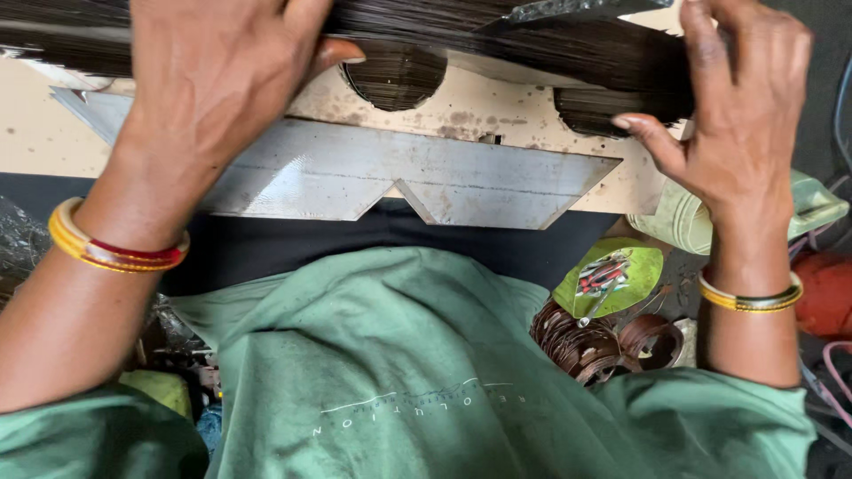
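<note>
A bundle of dark bristles (550,44) is laid crosswise along the far edge of a pale, stained board (497,115), and is gripped at both ends. The left hand (213,80) is pressed down over the left part of the bundle, thumb hooked under its near side and fingers curled over the top. The right hand (737,98) is closed round the right end, the thumb set against the cut bristle tips.

Two rounded bristle ends are seen from below: one just right of the left thumb, one beside the right thumb. The strands are fine, straight and black-brown, packed tightly and faintly glossy. A strip of grey metal is laid on the bundle's top near the upper edge.

Along the board's near edge a metal plate (399,182) is fixed, notched in zigzag at its lower border; its left end is hidden by the left forearm. Open board is left only between the two hands, above the plate.

Below the board the view is filled by a green shirt (399,372). To the right, little free room is seen: coils of brown wire (595,341), a green lid (612,275) bearing small tools, a pale green cloth (683,217) and a red object (825,293) are crowded close together. Bangles are worn on both wrists.
</note>
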`<action>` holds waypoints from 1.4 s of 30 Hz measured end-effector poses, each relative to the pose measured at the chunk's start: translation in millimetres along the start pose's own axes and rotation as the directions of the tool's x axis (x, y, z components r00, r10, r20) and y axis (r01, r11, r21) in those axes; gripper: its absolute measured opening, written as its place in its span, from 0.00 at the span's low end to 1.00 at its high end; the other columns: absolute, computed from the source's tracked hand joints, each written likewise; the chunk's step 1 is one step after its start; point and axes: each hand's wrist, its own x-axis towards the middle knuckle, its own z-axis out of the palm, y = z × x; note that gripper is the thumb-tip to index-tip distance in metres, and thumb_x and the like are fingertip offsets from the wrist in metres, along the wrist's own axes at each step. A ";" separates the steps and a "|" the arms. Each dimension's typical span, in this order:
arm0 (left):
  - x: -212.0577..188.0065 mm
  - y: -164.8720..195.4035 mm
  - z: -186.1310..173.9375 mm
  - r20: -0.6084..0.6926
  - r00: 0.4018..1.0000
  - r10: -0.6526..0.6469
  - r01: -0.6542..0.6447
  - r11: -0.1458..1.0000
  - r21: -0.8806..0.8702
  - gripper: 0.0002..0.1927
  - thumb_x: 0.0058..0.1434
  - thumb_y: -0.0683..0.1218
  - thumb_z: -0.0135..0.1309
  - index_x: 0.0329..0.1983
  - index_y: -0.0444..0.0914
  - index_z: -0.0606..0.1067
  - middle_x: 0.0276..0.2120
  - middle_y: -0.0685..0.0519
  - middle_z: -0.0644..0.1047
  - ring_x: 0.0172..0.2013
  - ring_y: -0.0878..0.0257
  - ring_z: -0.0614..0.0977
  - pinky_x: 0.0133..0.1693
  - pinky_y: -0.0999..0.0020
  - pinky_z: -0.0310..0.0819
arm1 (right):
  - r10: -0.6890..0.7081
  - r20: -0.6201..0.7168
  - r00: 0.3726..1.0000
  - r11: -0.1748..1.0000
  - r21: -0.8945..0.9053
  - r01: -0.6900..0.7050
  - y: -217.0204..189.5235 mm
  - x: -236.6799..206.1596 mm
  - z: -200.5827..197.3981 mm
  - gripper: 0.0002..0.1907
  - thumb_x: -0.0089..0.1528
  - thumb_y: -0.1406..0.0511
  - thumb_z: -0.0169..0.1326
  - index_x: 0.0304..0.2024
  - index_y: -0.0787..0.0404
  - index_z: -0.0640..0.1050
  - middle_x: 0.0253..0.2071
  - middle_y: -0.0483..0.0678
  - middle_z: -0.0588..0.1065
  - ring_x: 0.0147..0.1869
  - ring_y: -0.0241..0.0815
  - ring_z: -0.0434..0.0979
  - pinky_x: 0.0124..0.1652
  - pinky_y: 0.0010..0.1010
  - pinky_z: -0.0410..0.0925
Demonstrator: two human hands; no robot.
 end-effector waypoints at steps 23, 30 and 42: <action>-17.6 -58.8 29.7 0.192 0.966 0.174 -0.210 0.959 0.190 0.35 0.73 0.67 0.37 0.76 0.46 0.67 0.67 0.58 0.71 0.66 0.68 0.69 0.61 0.64 0.58 | -0.345 0.279 0.896 0.924 -0.068 0.377 -3.1 83.5 72.0 0.25 0.75 0.59 0.55 0.73 0.26 0.73 0.81 0.62 0.57 0.85 0.58 0.55 0.78 0.62 0.44; -20.4 -64.0 41.8 0.097 0.974 0.204 -0.214 0.971 0.106 0.33 0.76 0.67 0.38 0.77 0.49 0.68 0.70 0.55 0.70 0.70 0.64 0.70 0.66 0.57 0.62 | -0.387 0.222 0.895 0.911 -0.056 0.408 -1.1 82.2 71.7 0.26 0.74 0.59 0.54 0.74 0.30 0.71 0.78 0.66 0.55 0.83 0.61 0.55 0.77 0.59 0.46; -50.9 43.4 -5.8 0.106 0.991 0.083 -0.018 0.863 -0.505 0.39 0.62 0.65 0.61 0.68 0.37 0.72 0.58 0.46 0.73 0.62 0.51 0.71 0.63 0.48 0.62 | 0.070 -0.187 0.980 0.974 0.226 -0.026 -129.0 25.4 73.5 0.28 0.64 0.65 0.67 0.63 0.60 0.71 0.61 0.53 0.68 0.65 0.55 0.68 0.65 0.57 0.60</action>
